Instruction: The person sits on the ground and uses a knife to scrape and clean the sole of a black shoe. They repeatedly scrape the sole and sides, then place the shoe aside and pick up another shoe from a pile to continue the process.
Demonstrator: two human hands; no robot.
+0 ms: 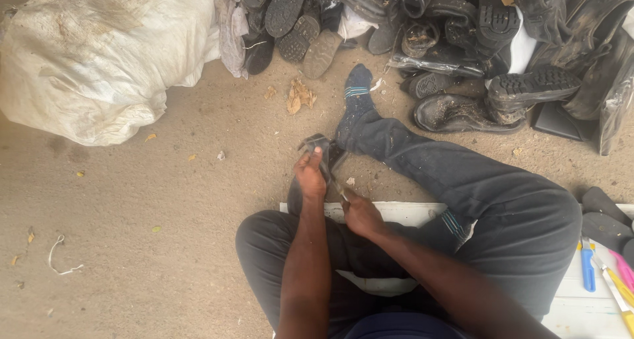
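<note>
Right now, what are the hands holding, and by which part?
The left hand grips a dark shoe by its upper end, thumb over the edge. The right hand is closed low beside the shoe; whether it holds a small tool cannot be told.

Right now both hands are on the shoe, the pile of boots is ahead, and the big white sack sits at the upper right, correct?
Not quite. The head view shows the sack at the upper left, not right. The rest holds: left hand and right hand are on the shoe, with the boots ahead.
</note>
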